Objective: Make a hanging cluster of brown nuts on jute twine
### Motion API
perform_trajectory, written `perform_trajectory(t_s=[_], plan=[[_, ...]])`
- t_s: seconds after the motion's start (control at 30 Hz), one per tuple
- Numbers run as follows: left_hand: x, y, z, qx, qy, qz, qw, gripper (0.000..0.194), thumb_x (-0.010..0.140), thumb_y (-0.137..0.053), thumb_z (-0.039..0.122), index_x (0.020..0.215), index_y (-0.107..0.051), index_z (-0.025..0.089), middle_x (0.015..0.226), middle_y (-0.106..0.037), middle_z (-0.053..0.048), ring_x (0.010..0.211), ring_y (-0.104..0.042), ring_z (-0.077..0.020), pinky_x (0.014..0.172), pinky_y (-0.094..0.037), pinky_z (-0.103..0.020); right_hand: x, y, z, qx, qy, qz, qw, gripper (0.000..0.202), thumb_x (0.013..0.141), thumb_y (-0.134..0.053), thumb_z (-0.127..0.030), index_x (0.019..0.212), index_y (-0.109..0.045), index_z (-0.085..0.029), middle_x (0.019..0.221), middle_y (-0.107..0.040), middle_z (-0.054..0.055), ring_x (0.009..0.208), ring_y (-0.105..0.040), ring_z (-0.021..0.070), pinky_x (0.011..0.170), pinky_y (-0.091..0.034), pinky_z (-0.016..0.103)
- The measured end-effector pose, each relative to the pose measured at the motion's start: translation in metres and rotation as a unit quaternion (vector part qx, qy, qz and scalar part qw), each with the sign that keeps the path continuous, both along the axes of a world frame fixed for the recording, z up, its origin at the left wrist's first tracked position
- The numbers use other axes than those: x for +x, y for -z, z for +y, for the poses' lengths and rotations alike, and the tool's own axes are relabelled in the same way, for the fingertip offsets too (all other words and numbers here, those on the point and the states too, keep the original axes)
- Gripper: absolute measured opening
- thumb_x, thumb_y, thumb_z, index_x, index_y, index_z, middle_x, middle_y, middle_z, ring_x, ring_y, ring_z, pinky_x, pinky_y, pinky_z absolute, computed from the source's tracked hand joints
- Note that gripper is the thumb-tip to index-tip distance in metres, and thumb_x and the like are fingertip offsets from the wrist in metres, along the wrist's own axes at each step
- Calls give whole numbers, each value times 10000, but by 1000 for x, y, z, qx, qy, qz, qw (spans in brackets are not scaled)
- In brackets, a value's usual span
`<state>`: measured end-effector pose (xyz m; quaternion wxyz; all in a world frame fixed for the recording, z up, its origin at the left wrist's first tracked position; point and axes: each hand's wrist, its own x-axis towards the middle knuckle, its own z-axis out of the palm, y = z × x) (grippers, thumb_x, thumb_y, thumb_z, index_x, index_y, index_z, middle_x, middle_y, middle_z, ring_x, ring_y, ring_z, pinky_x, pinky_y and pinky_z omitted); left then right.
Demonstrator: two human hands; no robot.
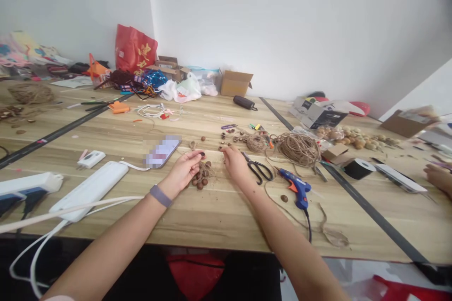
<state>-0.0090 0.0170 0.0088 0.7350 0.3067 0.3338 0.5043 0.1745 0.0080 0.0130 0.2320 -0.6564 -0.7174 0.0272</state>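
Observation:
My left hand (187,168) pinches a small dark, round, shell-like piece (202,154) between thumb and fingertips. Beneath that hand lies a bundle of brown nuts (200,185) with twine among them. My right hand (234,162) has its fingertips pressed together close to several small dark shell pieces (223,142); whether it grips one I cannot make out. Black-handled scissors (259,169) lie just right of it. Further right rests a blue glue gun (298,187) with an orange trigger, and near it a single brown nut shell (284,198).
A phone (162,151) and a white power strip (90,190) with cables lie left. Twine coils (298,148) sit right, before a heap of pale round pieces (363,137). Bags and boxes (236,83) line the wall. Another person's hand (438,176) shows at the right edge.

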Motion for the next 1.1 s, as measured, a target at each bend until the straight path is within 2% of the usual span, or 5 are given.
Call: perform_trajectory(t_s=[0.43,0.53,0.67,0.9,1.1], plan=[[2,6,-6,-9,108,-41,993,221,686,-842,184,744,-644,108,547,-493,54,445,-385,-26,439,-348,-138,-27,12,-21,59,-124,399,907,190,784,-648,-324,935,-650,-209,896,-655,31,729,-580,150,706,-512,292],[1,1,-5,-64,73,-58,994,80,798,-701,71,757,-639,100,679,-609,-10,518,-510,-39,514,-443,-139,-24,15,-19,79,-106,456,880,196,742,-683,-343,885,-628,-220,888,-684,39,800,-622,177,760,-522,327],[-3,-7,-2,-94,41,-75,992,355,725,-480,-174,838,-662,109,859,-696,-50,802,-687,-90,817,-548,-175,-21,16,-17,49,-92,516,850,253,717,-701,-388,874,-587,-225,782,-662,10,610,-589,142,568,-498,277],[-1,-10,-8,-6,26,-35,999,142,885,-569,25,935,-664,119,954,-753,-79,928,-721,-125,923,-544,-224,-20,11,-25,118,-97,368,917,173,764,-663,-314,889,-597,-216,736,-642,-5,589,-575,136,610,-494,282],[4,-6,-16,45,32,19,998,248,715,-816,126,885,-638,148,851,-743,-40,791,-721,-120,762,-570,-206,-20,10,-28,209,-111,215,947,90,816,-615,-236,902,-611,-209,744,-617,2,645,-565,154,641,-472,281]])
